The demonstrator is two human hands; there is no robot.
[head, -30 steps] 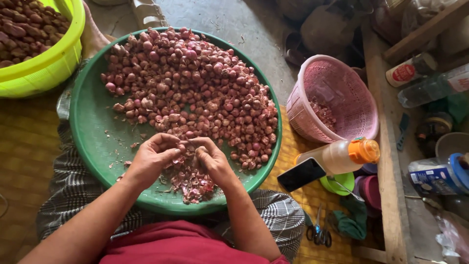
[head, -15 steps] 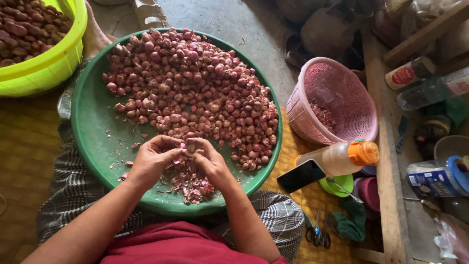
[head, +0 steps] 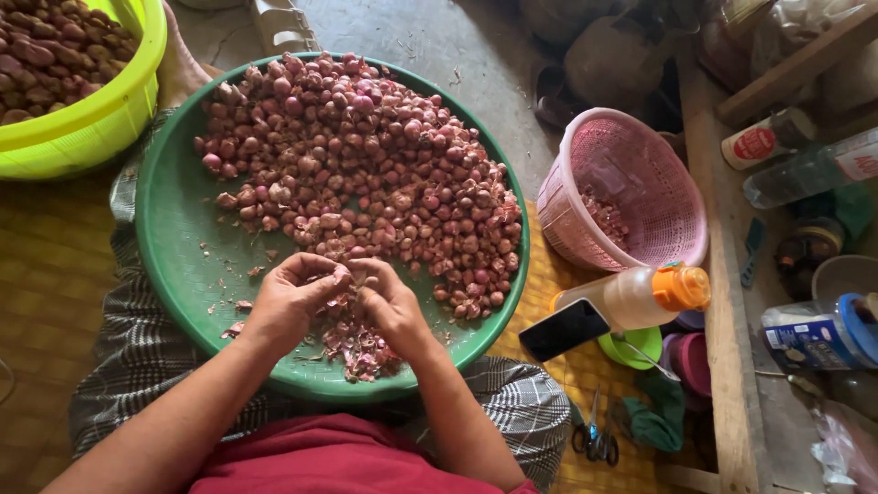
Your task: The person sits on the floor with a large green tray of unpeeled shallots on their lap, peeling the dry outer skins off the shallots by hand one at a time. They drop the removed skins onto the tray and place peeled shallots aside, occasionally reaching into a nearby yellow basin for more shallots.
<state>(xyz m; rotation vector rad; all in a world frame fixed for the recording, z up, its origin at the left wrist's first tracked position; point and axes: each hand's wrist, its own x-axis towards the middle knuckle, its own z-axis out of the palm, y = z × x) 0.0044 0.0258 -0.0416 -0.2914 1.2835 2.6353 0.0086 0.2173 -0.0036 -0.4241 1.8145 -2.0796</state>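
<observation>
Shallots, small, round and reddish-purple with papery skins (head: 366,174), are lying heaped across the far and right part of a wide round green plastic tray (head: 174,247) that is resting on the person's lap, over a grey checked cloth (head: 128,366). Head view, the only one: both hands are meeting at the near edge of the heap. The left hand (head: 291,297) and the right hand (head: 389,302) are pressing together, fingertips closing on one small shallot between them; the bulb itself is mostly hidden by the fingers, so its state cannot be read. Directly beneath the hands a loose pile of pinkish peeled skins (head: 352,343) is lying on the tray. Judgement: the step in hand is peeling a single bulb, with most of the heap not yet skinned. Judgement: the next move calls for a fine pinch at the skin edge, stripping it off over the skins pile. Surroundings: a lime-green plastic bowl of brown unpeeled bulbs (head: 91,119) is sitting at upper left; a pink perforated plastic basket (head: 631,183) with a few pieces inside is standing right of the tray. Near it are lying a pale plastic bottle with an orange cap (head: 640,293), a black phone (head: 564,329) and small scissors (head: 594,439).
</observation>
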